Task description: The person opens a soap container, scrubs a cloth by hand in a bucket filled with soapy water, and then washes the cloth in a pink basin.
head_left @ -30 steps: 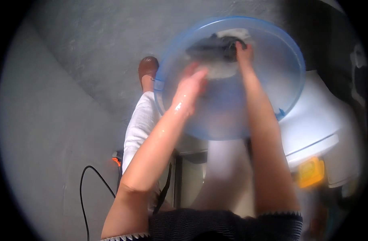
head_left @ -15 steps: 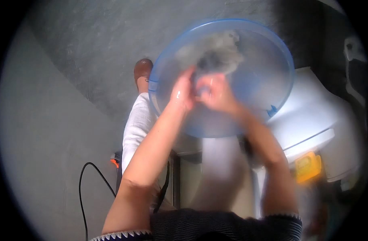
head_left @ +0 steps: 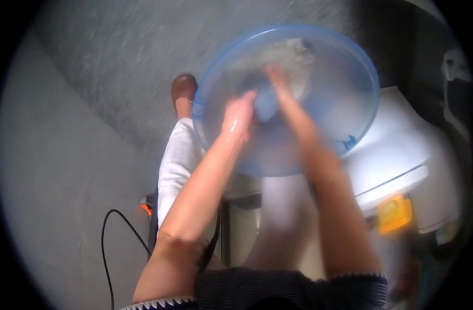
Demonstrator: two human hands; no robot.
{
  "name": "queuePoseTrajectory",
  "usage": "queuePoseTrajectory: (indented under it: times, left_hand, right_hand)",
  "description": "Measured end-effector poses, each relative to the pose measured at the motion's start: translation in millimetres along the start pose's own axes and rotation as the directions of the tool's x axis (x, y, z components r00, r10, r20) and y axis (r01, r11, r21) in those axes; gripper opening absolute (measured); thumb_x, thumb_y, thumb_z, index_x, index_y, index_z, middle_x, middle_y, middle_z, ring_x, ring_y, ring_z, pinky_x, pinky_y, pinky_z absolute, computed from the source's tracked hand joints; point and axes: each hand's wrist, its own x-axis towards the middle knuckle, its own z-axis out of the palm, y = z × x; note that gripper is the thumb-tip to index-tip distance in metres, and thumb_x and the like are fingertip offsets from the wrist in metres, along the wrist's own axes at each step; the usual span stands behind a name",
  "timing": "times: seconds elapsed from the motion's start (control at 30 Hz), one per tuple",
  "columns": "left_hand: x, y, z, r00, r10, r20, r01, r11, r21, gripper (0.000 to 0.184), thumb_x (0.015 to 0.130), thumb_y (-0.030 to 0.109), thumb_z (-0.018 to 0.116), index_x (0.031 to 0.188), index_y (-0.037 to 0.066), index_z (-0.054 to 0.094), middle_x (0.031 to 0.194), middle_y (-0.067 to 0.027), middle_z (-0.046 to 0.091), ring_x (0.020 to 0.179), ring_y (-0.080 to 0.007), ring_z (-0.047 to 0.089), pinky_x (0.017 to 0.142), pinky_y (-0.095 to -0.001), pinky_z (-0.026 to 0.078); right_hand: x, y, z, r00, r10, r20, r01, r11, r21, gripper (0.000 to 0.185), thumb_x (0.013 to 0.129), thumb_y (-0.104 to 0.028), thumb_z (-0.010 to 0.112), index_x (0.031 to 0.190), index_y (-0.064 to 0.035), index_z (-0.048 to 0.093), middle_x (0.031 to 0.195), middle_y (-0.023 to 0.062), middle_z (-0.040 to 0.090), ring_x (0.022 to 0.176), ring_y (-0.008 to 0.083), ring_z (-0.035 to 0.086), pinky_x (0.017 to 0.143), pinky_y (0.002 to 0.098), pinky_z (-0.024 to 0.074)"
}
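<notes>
A large translucent blue basin (head_left: 368,72) stands before me, with a pale grey cloth (head_left: 296,62) bunched at its far side. My left hand (head_left: 239,116), wet and shiny, is inside the basin, its fingers curled against a bluish piece of cloth (head_left: 266,104). Beyond it, my right hand (head_left: 278,77) reaches over the pale cloth; motion blurs its fingers, and I cannot tell whether they hold anything. Blur also hides the outlines of the cloths.
Right of the basin is a white surface (head_left: 389,139), with a yellow object (head_left: 395,214) below it. A black cable (head_left: 108,258) loops over the grey floor (head_left: 66,170) at left. My brown shoe (head_left: 184,86) rests beside the basin's left rim.
My hands were close together over the near-middle of the basin. Now the right hand has moved away and forward, toward the pale cloth, while the left stays nearly in place.
</notes>
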Motion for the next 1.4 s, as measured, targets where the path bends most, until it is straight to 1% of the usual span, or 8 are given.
queuePoseTrajectory:
  times: [0.17,0.33,0.63,0.9,1.03,1.17,1.23,1.4]
  left_hand:
    - [-29,19,1,0.986,0.056,0.156,-0.063,0.997,0.041,0.058,0.078,0.027,0.058,0.126,0.001,0.036,0.104,-0.0110,0.055,0.094,-0.0194,0.052,0.077,-0.0319,0.040]
    - [-33,8,5,0.972,0.035,0.233,-0.063,0.992,0.114,0.060,0.077,0.028,0.060,0.126,0.002,0.037,0.108,-0.0099,0.054,0.099,-0.0189,0.049,0.081,-0.0331,0.037]
    - [-9,9,4,0.982,-0.114,0.151,0.155,0.942,-0.298,0.058,0.079,0.030,0.059,0.125,0.001,0.037,0.110,-0.0161,0.051,0.097,-0.0227,0.051,0.077,-0.0391,0.045]
    - [-3,-20,-5,0.911,-0.070,0.406,0.312,0.760,-0.570,0.030,0.080,0.011,0.051,0.108,0.002,0.046,0.091,-0.0155,0.054,0.070,-0.0235,0.060,0.064,-0.0349,0.050]
    - [-18,8,15,1.000,0.007,0.006,-0.005,0.973,-0.230,0.036,0.079,0.010,0.047,0.114,0.000,0.045,0.101,-0.0135,0.054,0.091,-0.0234,0.054,0.075,-0.0329,0.045]
    - [-28,27,10,0.996,0.069,0.051,-0.064,0.994,-0.088,0.055,0.080,0.021,0.053,0.129,0.005,0.034,0.108,-0.0113,0.052,0.095,-0.0201,0.051,0.078,-0.0307,0.040]
    - [-29,31,3,0.993,0.064,0.098,-0.068,0.997,0.034,0.059,0.080,0.025,0.055,0.131,0.007,0.032,0.110,-0.0110,0.051,0.099,-0.0203,0.050,0.081,-0.0309,0.037]
    - [-24,19,-4,0.979,0.009,0.206,-0.033,0.993,0.111,0.061,0.081,0.029,0.055,0.133,0.009,0.029,0.116,-0.0120,0.048,0.102,-0.0224,0.049,0.083,-0.0340,0.036]
  right_hand:
    - [50,77,-4,0.942,0.139,-0.304,-0.188,0.973,-0.137,0.026,0.078,-0.019,0.052,0.097,-0.0033,0.057,0.100,0.0178,0.059,0.094,0.0344,0.055,0.080,0.0423,0.0422]
    - [24,90,15,0.944,0.142,0.299,0.105,0.730,-0.676,0.032,0.077,-0.014,0.052,0.105,-0.0002,0.052,0.104,0.0204,0.057,0.095,0.0332,0.056,0.084,0.0445,0.0414]
    - [-85,-56,-68,0.920,-0.243,0.308,0.140,0.936,0.322,0.027,0.057,-0.004,0.048,0.082,-0.0057,0.059,0.081,0.0140,0.059,0.077,0.0291,0.057,0.073,0.0370,0.0434]
    - [-120,-118,-60,0.732,-0.678,0.063,0.681,0.731,-0.043,0.022,0.059,-0.008,0.049,0.077,-0.0128,0.058,0.067,0.0070,0.052,0.068,0.0258,0.052,0.065,0.0326,0.0374]
    - [-14,-17,-18,0.975,0.178,0.132,-0.217,0.890,0.402,0.017,0.072,-0.018,0.051,0.081,-0.0058,0.059,0.086,0.0090,0.062,0.076,0.0228,0.057,0.070,0.0319,0.0423]
    - [27,13,-14,0.936,0.348,0.044,-0.275,0.651,0.707,0.019,0.078,-0.017,0.050,0.090,-0.0049,0.058,0.089,0.0143,0.061,0.082,0.0229,0.057,0.073,0.0363,0.0437]
    - [51,42,-35,0.947,0.221,-0.233,-0.244,0.967,-0.075,0.026,0.080,-0.017,0.046,0.101,-0.0041,0.055,0.096,0.0178,0.059,0.092,0.0300,0.054,0.078,0.0377,0.0419]
    - [11,62,9,0.997,0.079,-0.011,-0.071,0.822,-0.565,0.029,0.079,-0.017,0.046,0.105,-0.0055,0.053,0.100,0.0178,0.058,0.096,0.0331,0.053,0.080,0.0407,0.0427]
